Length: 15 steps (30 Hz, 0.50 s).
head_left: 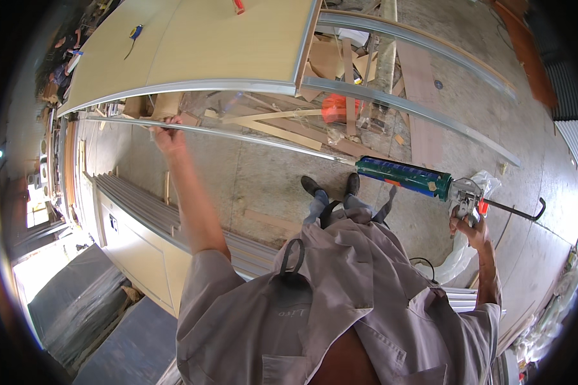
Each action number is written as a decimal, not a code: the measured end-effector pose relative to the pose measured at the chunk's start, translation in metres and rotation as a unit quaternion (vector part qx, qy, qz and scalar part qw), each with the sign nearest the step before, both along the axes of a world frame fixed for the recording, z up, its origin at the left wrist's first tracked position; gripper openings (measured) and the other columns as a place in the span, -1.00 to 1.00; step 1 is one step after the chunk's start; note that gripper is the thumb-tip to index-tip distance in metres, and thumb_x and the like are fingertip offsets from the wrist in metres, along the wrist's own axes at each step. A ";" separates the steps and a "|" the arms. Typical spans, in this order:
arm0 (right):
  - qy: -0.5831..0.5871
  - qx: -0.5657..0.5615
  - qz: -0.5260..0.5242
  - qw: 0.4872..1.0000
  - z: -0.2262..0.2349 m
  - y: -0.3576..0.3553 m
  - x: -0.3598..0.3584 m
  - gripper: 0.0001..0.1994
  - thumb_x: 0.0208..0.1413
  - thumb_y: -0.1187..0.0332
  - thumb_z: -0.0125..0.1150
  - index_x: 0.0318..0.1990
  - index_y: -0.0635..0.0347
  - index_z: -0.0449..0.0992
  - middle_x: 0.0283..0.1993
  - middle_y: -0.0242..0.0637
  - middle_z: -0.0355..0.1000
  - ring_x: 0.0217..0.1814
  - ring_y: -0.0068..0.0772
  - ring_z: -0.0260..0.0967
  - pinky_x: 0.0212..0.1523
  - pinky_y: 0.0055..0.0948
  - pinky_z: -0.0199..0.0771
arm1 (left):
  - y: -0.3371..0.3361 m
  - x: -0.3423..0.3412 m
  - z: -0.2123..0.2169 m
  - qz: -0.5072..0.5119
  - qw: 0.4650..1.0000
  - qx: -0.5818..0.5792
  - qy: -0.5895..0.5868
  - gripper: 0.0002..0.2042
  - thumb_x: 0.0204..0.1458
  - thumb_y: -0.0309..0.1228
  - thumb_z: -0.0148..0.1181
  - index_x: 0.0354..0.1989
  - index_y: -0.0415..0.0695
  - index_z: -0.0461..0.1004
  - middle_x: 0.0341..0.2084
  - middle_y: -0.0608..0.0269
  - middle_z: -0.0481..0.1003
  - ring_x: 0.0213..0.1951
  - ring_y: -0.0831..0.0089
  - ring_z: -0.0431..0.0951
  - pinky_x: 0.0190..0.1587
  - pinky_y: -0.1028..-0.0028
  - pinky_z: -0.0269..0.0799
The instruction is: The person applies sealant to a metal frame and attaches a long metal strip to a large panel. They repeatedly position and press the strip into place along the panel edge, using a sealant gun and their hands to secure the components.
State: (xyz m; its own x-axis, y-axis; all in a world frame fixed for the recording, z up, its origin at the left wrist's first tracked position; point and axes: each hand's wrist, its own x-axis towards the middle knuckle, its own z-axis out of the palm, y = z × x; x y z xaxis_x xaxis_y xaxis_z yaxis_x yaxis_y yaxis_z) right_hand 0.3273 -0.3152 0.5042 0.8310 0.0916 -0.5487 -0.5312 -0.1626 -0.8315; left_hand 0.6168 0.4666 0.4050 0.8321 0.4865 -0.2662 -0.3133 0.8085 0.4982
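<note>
My grey work shirt (340,289) fills the foreground; my right hand (470,228) grips a green caulking gun (404,177), its nozzle (349,160) near the slim metal strip (237,135) my left hand (167,135) grasps beside a cream panel (231,48).

1. A workshop, this: bare concrete floor (257,167), scattered board offcuts (282,133) farther off.
2. Far left, a tape measure (135,31) on a big pale panel (237,45)!
3. Near left, stacked grey profiles (141,202).

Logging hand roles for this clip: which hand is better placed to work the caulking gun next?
Right, most likely: the right hand grips the caulking gun at its handle end, while the left hand holds the long metal strip.
</note>
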 end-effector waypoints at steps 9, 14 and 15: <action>0.005 -0.049 -0.030 0.998 -0.005 -0.035 -0.003 -0.89 0.00 0.41 0.16 -0.36 0.26 0.45 -0.52 -0.31 0.42 -0.50 -0.46 0.41 -0.43 -0.42 0.44 | 0.034 -0.013 0.017 0.036 0.999 -0.016 0.009 -0.78 0.09 -0.46 0.07 -0.54 -0.19 0.21 -0.63 0.22 0.16 -0.53 0.39 0.17 -0.42 0.38 0.17; 0.006 -0.063 -0.024 0.998 -0.014 -0.047 -0.008 -0.90 0.00 0.43 0.17 -0.35 0.26 0.45 -0.52 -0.31 0.41 -0.51 -0.45 0.41 -0.44 -0.43 0.44 | 0.050 -0.033 0.034 0.062 0.998 0.017 0.006 -0.77 0.06 -0.51 0.04 -0.59 -0.17 0.17 -0.66 0.24 0.12 -0.55 0.38 0.17 -0.43 0.37 0.18; 0.003 -0.068 -0.023 0.997 -0.018 -0.049 -0.010 -0.90 0.00 0.44 0.17 -0.34 0.27 0.44 -0.52 -0.31 0.41 -0.52 -0.45 0.41 -0.44 -0.43 0.44 | 0.057 -0.038 0.039 0.074 0.997 0.031 0.014 -0.77 0.05 -0.53 0.02 -0.61 -0.15 0.15 -0.67 0.24 0.11 -0.56 0.37 0.17 -0.43 0.36 0.18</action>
